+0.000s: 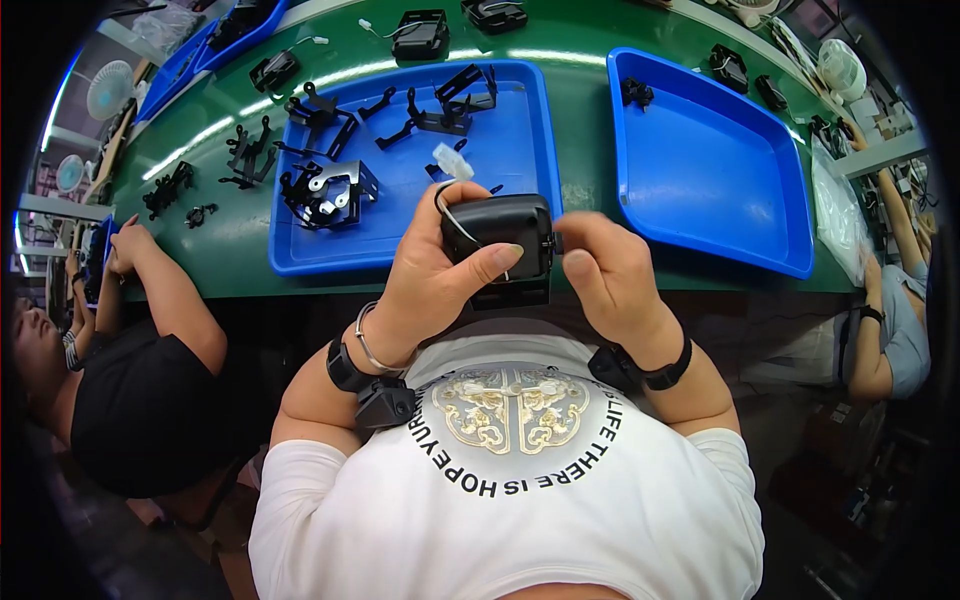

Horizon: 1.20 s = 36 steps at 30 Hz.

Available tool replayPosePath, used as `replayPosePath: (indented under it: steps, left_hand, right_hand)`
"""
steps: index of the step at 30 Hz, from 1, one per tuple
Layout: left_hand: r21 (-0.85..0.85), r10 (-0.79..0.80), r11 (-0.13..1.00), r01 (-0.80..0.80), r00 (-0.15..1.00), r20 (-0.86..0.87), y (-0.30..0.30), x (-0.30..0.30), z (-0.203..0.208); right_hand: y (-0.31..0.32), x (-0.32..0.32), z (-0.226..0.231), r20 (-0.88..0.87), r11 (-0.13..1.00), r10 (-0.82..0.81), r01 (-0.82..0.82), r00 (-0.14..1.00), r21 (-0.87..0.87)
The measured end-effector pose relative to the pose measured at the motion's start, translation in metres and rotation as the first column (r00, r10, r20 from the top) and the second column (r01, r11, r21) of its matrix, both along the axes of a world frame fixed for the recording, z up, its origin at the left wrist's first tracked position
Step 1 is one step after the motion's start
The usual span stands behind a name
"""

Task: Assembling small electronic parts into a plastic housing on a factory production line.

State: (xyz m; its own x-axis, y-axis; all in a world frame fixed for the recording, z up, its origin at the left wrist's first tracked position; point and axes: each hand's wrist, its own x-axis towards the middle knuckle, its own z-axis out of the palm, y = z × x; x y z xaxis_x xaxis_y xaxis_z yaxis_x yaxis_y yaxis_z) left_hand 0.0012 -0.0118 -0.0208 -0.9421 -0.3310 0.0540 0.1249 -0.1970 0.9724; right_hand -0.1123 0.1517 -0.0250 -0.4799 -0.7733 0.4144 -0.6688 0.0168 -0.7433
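Observation:
My left hand (425, 275) grips a black boxy lamp-like housing (512, 218) near the table's front edge, thumb across its face. A thin cable loops from the housing past my fingers, and a white plastic connector (453, 162) sits just above them. A black bracket (512, 293) shows at the housing's lower end. On the housing's right side is a small black knob (555, 243). My right hand (618, 275) has its fingers curled closely around that knob, thumb and forefinger at it. Exactly how the fingertips meet it is partly hidden.
A blue tray (420, 255) behind my hands holds several black metal brackets. To its right, another blue tray (715, 205) holds a small black part (636, 93). More black housings (420, 35) lie along the green table's far side. Co-workers sit at left and right.

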Motion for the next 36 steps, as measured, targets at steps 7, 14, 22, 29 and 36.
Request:
replayPosePath:
  steps: [7,14,22,29,36]
  left_hand:
    - [-0.026,-0.023,0.999,0.024,0.999,0.035,0.0,0.001,0.0]
    - [-0.255,-0.103,0.963,0.089,0.994,-0.041,-0.003,0.0,0.0]
    - [0.054,0.001,0.999,0.001,1.0,-0.025,0.005,-0.002,0.004]
    - [0.035,0.036,0.999,-0.036,0.999,0.001,0.007,-0.006,-0.002]
    - [0.036,0.049,0.998,-0.049,0.999,0.01,0.007,-0.005,-0.003]
  right_hand:
    - [-0.005,0.004,-0.009,-0.189,0.988,-0.057,0.028,0.98,-0.15]
    - [0.0,0.007,-0.01,0.074,0.996,-0.037,0.043,0.997,-0.081]
    - [-0.005,0.01,-0.009,0.099,0.957,-0.044,0.07,0.994,-0.28]
    - [-0.01,0.011,-0.01,-0.386,0.954,-0.18,0.065,0.905,-0.294]
    - [-0.005,0.012,-0.006,-0.333,0.972,-0.086,0.005,0.939,-0.235]
